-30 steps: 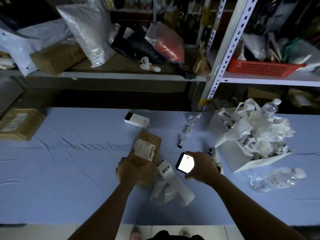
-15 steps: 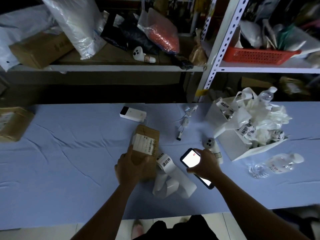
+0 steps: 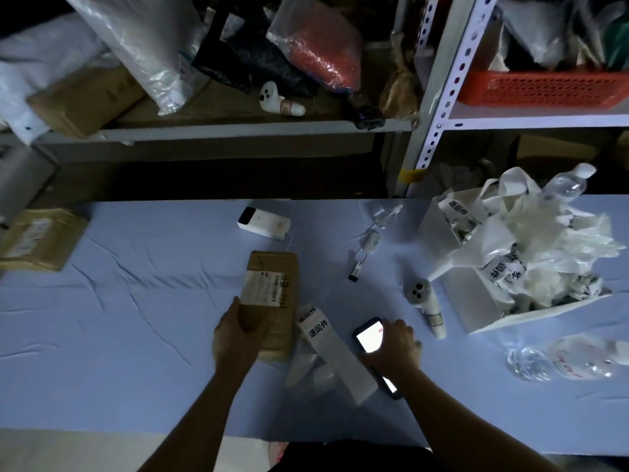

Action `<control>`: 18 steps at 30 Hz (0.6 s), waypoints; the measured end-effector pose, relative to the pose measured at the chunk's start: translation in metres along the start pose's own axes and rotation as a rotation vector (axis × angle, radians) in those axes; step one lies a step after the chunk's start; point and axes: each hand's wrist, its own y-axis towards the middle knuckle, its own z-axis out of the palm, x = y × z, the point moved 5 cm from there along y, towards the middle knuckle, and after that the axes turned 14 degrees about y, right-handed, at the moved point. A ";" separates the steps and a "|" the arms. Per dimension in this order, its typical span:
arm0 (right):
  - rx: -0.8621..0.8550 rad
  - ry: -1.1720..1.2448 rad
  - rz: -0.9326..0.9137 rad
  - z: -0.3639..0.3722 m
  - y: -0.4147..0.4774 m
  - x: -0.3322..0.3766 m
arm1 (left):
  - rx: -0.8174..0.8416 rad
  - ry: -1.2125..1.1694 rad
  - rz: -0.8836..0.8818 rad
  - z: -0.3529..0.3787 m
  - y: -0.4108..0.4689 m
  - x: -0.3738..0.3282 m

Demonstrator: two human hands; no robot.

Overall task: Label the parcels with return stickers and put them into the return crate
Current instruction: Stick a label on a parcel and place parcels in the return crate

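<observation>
Presently, the left hand (image 3: 238,338) grips the near end of the brown cardboard parcel (image 3: 272,294), thumb on top and fingers hidden beneath. The parcel lies flat at the centre of the blue cloth-covered table (image 3: 119,318). Touching it at 3 o'clock is the white printed sticker strip (image 3: 320,335). The right hand (image 3: 396,345) covers the middle of the lit black smartphone (image 3: 369,338); whether it grips or merely rests cannot be determined. A second brown parcel (image 3: 37,240) at 9 o'clock is cut off by the frame edge.
</observation>
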 end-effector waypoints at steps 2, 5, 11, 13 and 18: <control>-0.010 -0.128 -0.131 0.003 0.008 0.013 | -0.017 -0.019 -0.027 0.001 0.000 0.002; 0.069 0.062 -0.321 0.012 0.018 0.037 | -0.030 -0.093 -0.083 -0.002 -0.004 -0.008; 0.317 0.388 -0.332 0.037 0.014 0.069 | -0.120 -0.080 -0.081 -0.012 -0.004 -0.017; 0.305 0.472 -0.303 0.039 0.012 0.069 | -0.148 -0.023 -0.031 -0.018 -0.004 -0.024; 0.312 0.846 -0.209 0.025 0.008 0.071 | -0.197 0.115 0.308 -0.018 -0.023 -0.054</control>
